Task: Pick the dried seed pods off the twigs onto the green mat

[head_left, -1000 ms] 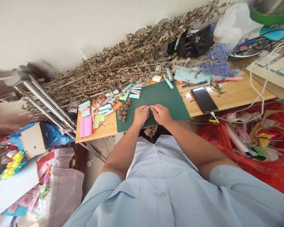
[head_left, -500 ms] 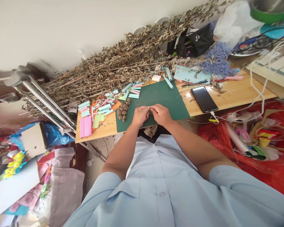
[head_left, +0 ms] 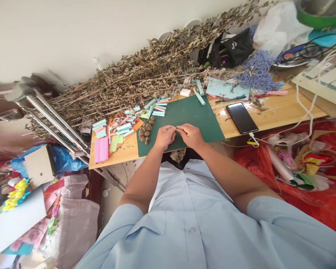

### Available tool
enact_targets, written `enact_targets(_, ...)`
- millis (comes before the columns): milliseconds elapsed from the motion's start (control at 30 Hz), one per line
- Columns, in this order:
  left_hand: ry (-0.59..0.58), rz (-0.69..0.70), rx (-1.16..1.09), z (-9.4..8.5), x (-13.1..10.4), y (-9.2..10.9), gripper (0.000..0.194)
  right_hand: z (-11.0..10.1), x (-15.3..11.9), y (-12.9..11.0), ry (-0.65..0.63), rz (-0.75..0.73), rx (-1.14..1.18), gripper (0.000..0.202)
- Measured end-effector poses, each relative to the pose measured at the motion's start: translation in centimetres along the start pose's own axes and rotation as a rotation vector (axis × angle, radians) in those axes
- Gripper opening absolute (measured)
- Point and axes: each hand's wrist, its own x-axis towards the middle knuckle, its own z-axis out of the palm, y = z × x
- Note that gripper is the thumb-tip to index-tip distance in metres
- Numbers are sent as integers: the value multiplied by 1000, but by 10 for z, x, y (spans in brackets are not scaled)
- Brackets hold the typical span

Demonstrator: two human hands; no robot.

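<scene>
My left hand (head_left: 165,137) and my right hand (head_left: 190,135) meet fingertip to fingertip over the front part of a green cutting mat (head_left: 184,110). Both are closed in a pinch. Whatever lies between the fingers is too small to make out. Left of my left hand, a cluster of brown, crumbly balls (head_left: 146,130) rests on the mat's left side. Below my hands, near my lap, a container of brown bits (head_left: 178,155) shows in part.
Rolled paper tubes (head_left: 124,127) and a pink paper bundle (head_left: 101,150) lie at the left. Dried plant stalks (head_left: 134,71) line the back. At the right are a phone (head_left: 242,117) on a cable, blue cord (head_left: 257,71) and a power strip (head_left: 324,80).
My fingertips have shifted very slightly, and the left hand sits a little further left. The things on the table have stayed in place.
</scene>
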Motion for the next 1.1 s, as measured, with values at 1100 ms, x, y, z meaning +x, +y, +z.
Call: enact_targets(1100,50,13,96,8,-1,1,17,-2,3,-5,32,50,-62,26)
